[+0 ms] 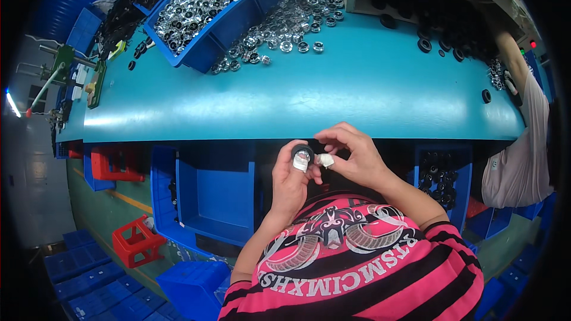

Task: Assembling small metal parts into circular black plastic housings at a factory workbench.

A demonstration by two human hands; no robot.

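My left hand (288, 185) is closed around a round black part (303, 151) with a shiny clear centre, just off the table's front edge. White wrapping covers the left thumb, which presses on the part's face. Close on its right is my right hand (361, 160), with bent fingers and a gap between forefinger and thumb. The right thumb also has a white wrap, and its tip comes close to the part. I see nothing between those fingers. Some of the lower fingertips overlap between the hands, so their grip is partly hidden.
On the teal table (285, 107) stands a blue bin (196, 53) of clear round parts, with loose ones (285, 44) beside it. Black rings (458, 54) lie at the right, near another person's arm (514, 59). Below are blue crates (217, 193) and a red stool (138, 242).
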